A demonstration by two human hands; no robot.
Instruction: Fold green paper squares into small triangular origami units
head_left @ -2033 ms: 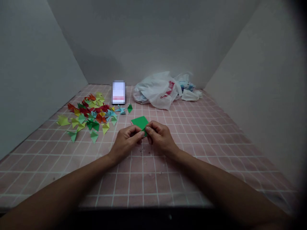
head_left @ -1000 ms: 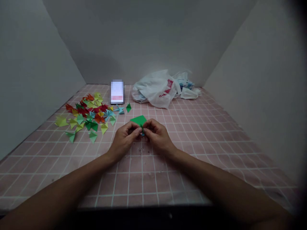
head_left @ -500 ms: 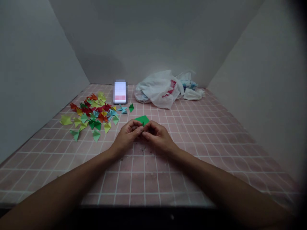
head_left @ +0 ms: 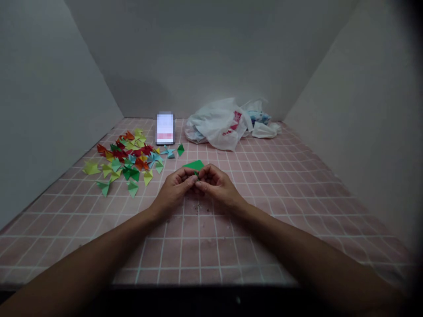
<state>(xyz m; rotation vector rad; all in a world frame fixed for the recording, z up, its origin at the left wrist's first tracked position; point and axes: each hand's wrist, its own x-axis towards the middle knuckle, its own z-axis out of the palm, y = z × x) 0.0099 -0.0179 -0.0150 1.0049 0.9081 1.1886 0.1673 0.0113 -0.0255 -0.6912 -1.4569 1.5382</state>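
Observation:
My left hand [head_left: 179,184] and my right hand [head_left: 215,181] meet at the middle of the table, fingertips pinched together. Between them is a small piece of folded green paper [head_left: 196,174], mostly covered by my fingers. Just beyond my fingertips lies a flat sheet of green paper [head_left: 194,164], its near part hidden by my hands. To the left, a spread of folded paper cranes [head_left: 131,172] in red, orange, yellow, green and blue covers the table. One dark green folded piece [head_left: 180,149] rests apart from them, on the right.
A phone with a lit, blurred screen [head_left: 165,127] stands upright at the back. Right of it are a crumpled white plastic bag [head_left: 218,123] and more white wrapping [head_left: 266,130]. Walls enclose the back and sides of the table with its pink checked cover [head_left: 264,185].
My fingers have shifted slightly around the small green paper, with the right fingertips closing further over it. The head view has tilted a little; the other things stay where they were.

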